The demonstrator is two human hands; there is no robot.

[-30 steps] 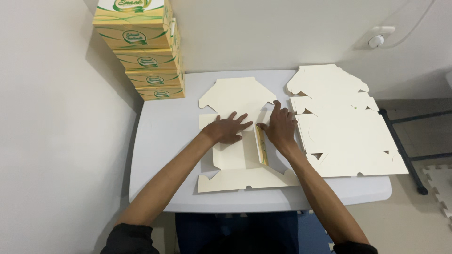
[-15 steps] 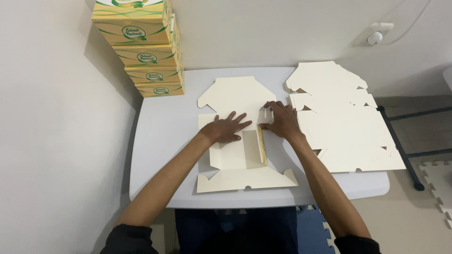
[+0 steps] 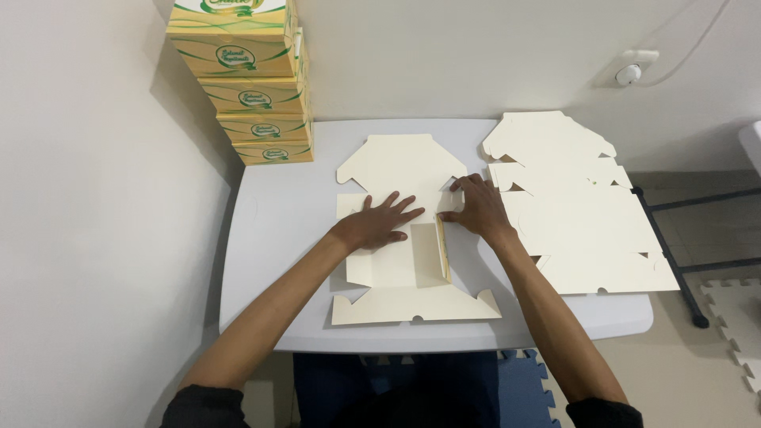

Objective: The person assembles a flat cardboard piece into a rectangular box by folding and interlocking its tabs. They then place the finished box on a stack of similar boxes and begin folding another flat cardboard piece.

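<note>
A flat cream cardboard box blank (image 3: 400, 269) lies unfolded in the middle of the grey table (image 3: 269, 238). My left hand (image 3: 380, 222) presses flat on its centre panel, fingers spread. My right hand (image 3: 476, 208) rests on the blank's right side, near the top of a side flap (image 3: 442, 250) that stands folded up on edge. Neither hand encloses anything.
A stack of flat cream blanks (image 3: 579, 214) lies on the table's right half, reaching its edge. Several folded yellow-and-green boxes (image 3: 254, 87) are stacked at the back left against the wall. A wall socket (image 3: 630, 71) sits at the upper right. Foam floor mats (image 3: 737, 325) lie below.
My right hand slid up along the raised side flap toward the far end of the blank. My left hand stayed pressed on the centre panel.
</note>
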